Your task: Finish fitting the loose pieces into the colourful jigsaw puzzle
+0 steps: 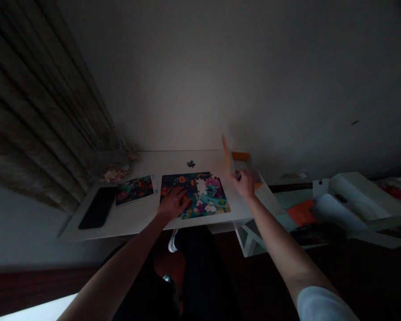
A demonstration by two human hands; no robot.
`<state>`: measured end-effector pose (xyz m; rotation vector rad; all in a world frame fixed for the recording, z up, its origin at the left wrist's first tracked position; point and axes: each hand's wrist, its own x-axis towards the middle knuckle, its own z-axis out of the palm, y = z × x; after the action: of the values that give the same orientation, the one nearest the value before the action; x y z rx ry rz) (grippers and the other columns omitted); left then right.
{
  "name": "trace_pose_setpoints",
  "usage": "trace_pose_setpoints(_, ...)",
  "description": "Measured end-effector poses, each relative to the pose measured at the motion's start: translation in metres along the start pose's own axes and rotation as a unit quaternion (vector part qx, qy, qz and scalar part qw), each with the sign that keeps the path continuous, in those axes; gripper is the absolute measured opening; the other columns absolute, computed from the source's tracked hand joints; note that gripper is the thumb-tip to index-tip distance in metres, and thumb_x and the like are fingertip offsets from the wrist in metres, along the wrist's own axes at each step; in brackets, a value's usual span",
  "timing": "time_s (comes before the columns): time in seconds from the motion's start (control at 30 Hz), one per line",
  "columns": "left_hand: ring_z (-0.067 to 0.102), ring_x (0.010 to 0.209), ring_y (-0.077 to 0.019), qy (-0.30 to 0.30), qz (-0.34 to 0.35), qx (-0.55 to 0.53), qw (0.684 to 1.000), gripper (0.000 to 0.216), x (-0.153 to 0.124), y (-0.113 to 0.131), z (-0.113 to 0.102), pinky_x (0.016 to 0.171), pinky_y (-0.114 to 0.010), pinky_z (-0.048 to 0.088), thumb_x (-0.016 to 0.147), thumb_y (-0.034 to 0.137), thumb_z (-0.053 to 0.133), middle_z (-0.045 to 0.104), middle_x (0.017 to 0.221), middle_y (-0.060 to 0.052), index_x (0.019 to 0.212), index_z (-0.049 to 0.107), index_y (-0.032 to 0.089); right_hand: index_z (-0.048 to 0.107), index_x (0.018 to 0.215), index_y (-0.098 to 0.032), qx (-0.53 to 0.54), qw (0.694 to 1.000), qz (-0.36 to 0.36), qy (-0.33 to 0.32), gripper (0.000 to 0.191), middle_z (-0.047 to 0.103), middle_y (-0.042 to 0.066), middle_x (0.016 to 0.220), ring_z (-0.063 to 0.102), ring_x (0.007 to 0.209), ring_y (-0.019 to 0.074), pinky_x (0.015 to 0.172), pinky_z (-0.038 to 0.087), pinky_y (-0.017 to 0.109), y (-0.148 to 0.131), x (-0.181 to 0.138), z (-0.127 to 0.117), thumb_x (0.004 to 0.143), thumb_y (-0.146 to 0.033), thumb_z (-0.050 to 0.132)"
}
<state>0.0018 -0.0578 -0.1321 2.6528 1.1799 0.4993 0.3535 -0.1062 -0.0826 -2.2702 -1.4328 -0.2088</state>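
Note:
A colourful jigsaw puzzle with white rabbits and plants lies on the white table, largely joined, with a ragged edge at its upper right. My left hand rests on its left part, fingers stretched over the surface. To the right of the puzzle, my right hand is closed at the lower end of an upright orange-edged box lid, slightly blurred. Behind that hand stands a box with an orange inside, partly hidden. A loose puzzle piece or small cluster lies beyond the puzzle.
Left of the puzzle lie a printed picture sheet and a dark phone-like slab. A clear bag stands at the back left beside the curtain. A lower surface at right holds an open white box and an orange item.

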Motion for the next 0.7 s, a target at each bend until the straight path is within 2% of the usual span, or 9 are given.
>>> trace_pose_setpoints(0.07, 0.053, 0.141, -0.0326, -0.002, -0.004, -0.003, 1.000, 0.047, 0.000, 0.001, -0.001, 0.125, -0.056, 0.033, 0.100, 0.048, 0.056, 0.063, 0.147, -0.013, 0.137, 0.068, 0.021, 0.073, 0.098, -0.017, 0.028, 0.998, 0.040, 0.048, 0.043, 0.072, 0.018, 0.106, 0.064, 0.107, 0.0337, 0.097, 0.043, 0.048, 0.010, 0.000, -0.004, 0.098, -0.056, 0.055)
trace_pose_setpoints(0.13, 0.054, 0.141, -0.0331, -0.003, -0.006, -0.007, 1.000, 0.047, 0.000, 0.002, -0.002, 0.125, -0.057, 0.033, 0.099, 0.048, 0.056, 0.064, 0.146, -0.013, 0.136, 0.068, 0.022, 0.069, 0.094, -0.018, 0.072, 0.985, 0.120, 0.097, 0.052, 0.072, 0.018, 0.099, 0.066, 0.100, 0.0337, 0.093, 0.047, 0.046, 0.025, -0.004, -0.004, 0.097, -0.067, 0.051)
trace_pose_setpoints(0.23, 0.054, 0.140, -0.0332, -0.002, -0.003, -0.009, 1.000, 0.046, 0.001, 0.003, -0.004, 0.125, -0.057, 0.033, 0.099, 0.048, 0.056, 0.064, 0.146, -0.012, 0.136, 0.069, 0.022, 0.061, 0.106, -0.016, 0.164, 0.933, 0.287, 0.144, 0.063, 0.071, 0.022, 0.097, 0.068, 0.094, 0.0356, 0.083, 0.052, 0.045, 0.052, -0.018, 0.004, 0.094, -0.076, 0.045)
trace_pose_setpoints(0.33, 0.054, 0.140, -0.0322, -0.003, 0.001, -0.008, 1.000, 0.047, 0.001, 0.003, -0.004, 0.125, -0.057, 0.033, 0.100, 0.048, 0.056, 0.064, 0.146, -0.011, 0.136, 0.068, 0.022, 0.049, 0.124, -0.012, 0.194, 0.905, 0.348, 0.152, 0.078, 0.066, 0.028, 0.114, 0.067, 0.103, 0.0388, 0.085, 0.054, 0.047, 0.070, -0.035, 0.015, 0.086, -0.080, 0.056)
trace_pose_setpoints(0.4, 0.054, 0.141, -0.0323, -0.007, 0.002, -0.008, 1.000, 0.048, 0.001, 0.003, -0.004, 0.125, -0.057, 0.033, 0.100, 0.049, 0.055, 0.064, 0.146, -0.012, 0.137, 0.068, 0.021, 0.040, 0.135, -0.012, 0.198, 0.916, 0.310, 0.160, 0.089, 0.060, 0.028, 0.127, 0.066, 0.110, 0.0366, 0.091, 0.055, 0.046, 0.074, -0.044, 0.020, 0.081, -0.078, 0.064)
trace_pose_setpoints(0.47, 0.054, 0.141, -0.0327, -0.008, 0.003, -0.008, 1.000, 0.049, 0.000, 0.003, -0.005, 0.125, -0.057, 0.033, 0.100, 0.050, 0.054, 0.064, 0.146, -0.012, 0.137, 0.067, 0.021, 0.037, 0.142, -0.013, 0.200, 0.947, 0.205, 0.145, 0.093, 0.056, 0.025, 0.137, 0.062, 0.121, 0.0339, 0.099, 0.052, 0.044, 0.072, -0.048, 0.023, 0.079, -0.074, 0.069)
trace_pose_setpoints(0.53, 0.053, 0.141, -0.0327, -0.006, 0.003, -0.005, 1.000, 0.049, 0.000, 0.003, -0.005, 0.125, -0.057, 0.033, 0.100, 0.050, 0.054, 0.064, 0.146, -0.012, 0.137, 0.067, 0.021, 0.044, 0.142, -0.015, 0.188, 0.972, 0.099, 0.097, 0.087, 0.055, 0.024, 0.140, 0.056, 0.130, 0.0338, 0.107, 0.047, 0.044, 0.069, -0.043, 0.025, 0.079, -0.067, 0.072)
trace_pose_setpoints(0.57, 0.054, 0.140, -0.0325, -0.006, 0.004, -0.003, 1.000, 0.048, 0.000, 0.003, -0.005, 0.125, -0.056, 0.033, 0.100, 0.049, 0.054, 0.064, 0.145, -0.012, 0.137, 0.068, 0.021, 0.049, 0.140, -0.015, 0.177, 0.979, 0.073, 0.071, 0.081, 0.056, 0.023, 0.139, 0.054, 0.132, 0.0345, 0.108, 0.045, 0.045, 0.067, -0.037, 0.026, 0.080, -0.063, 0.073)
trace_pose_setpoints(0.7, 0.053, 0.141, -0.0309, -0.008, 0.007, -0.005, 1.000, 0.044, 0.000, 0.000, -0.003, 0.125, -0.055, 0.033, 0.102, 0.042, 0.050, 0.064, 0.145, -0.012, 0.135, 0.069, 0.019, 0.057, 0.137, -0.011, 0.155, 0.984, 0.089, 0.019, 0.066, 0.060, 0.026, 0.132, 0.055, 0.127, 0.0360, 0.106, 0.045, 0.048, 0.063, 0.004, 0.031, 0.085, -0.050, 0.070)
